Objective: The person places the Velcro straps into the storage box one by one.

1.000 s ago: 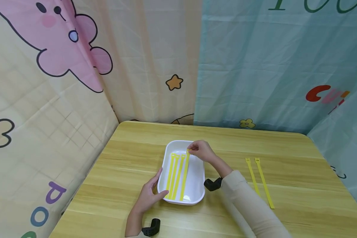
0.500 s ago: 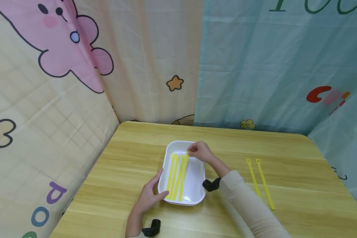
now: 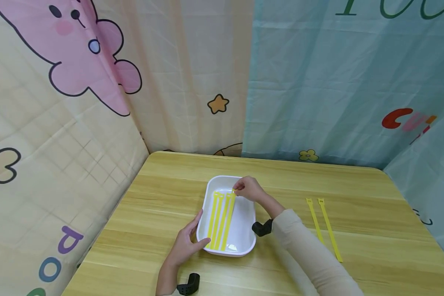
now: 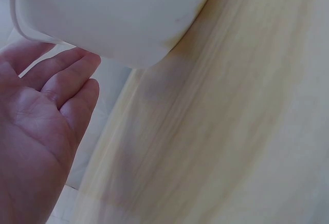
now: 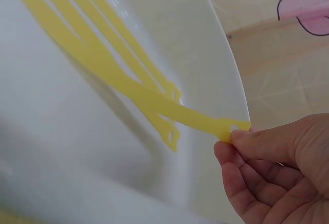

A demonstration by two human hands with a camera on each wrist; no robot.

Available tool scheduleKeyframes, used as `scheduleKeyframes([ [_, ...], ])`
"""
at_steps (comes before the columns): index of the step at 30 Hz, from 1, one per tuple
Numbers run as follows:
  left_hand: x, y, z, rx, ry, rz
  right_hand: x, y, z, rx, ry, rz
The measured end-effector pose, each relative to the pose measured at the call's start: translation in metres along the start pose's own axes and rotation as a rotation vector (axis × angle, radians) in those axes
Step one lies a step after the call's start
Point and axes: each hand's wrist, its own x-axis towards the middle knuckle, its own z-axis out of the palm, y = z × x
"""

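In the head view, my right hand [image 3: 249,189] pinches the slotted end of a yellow cable strap [image 5: 180,112] between thumb and index finger, over the far part of a white tray [image 3: 244,230]. That end is raised, and the strap slopes down across its neighbour in the right wrist view. Several more yellow straps [image 3: 211,220] lie lengthwise side by side in the tray's left half. My left hand [image 3: 186,242] holds the tray's near left side, thumb over the rim and fingers along the outer wall [image 4: 113,23].
Two more yellow straps [image 3: 329,230] lie on the wooden table [image 3: 163,193], right of the tray, one partly hidden by the right sleeve [image 3: 311,250]. Printed curtains [image 3: 185,82] hang behind and beside the table.
The held strap has shifted left and slightly lower, closer against the neighbouring strap. My right hand keeps its pinch. The left hand stays at the tray, and the head view has tilted slightly.
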Motion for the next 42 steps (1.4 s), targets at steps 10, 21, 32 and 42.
scheduleKeyframes([
  [10, -0.0004, 0.0003, -0.0001, 0.001, -0.003, -0.004, 0.0034, -0.0021, 0.0019, -0.017, -0.004, 0.025],
  [21, -0.0003, -0.0005, 0.0, 0.001, -0.009, 0.029, 0.0046, -0.0016, 0.0009, -0.037, -0.001, 0.05],
  [32, 0.001, -0.0012, 0.0002, 0.001, 0.002, 0.022, 0.004, -0.0032, -0.0025, -0.053, 0.003, 0.058],
  [42, 0.0003, -0.001, -0.0006, 0.0, -0.005, 0.021, 0.0051, -0.0021, -0.0009, -0.063, 0.041, 0.055],
])
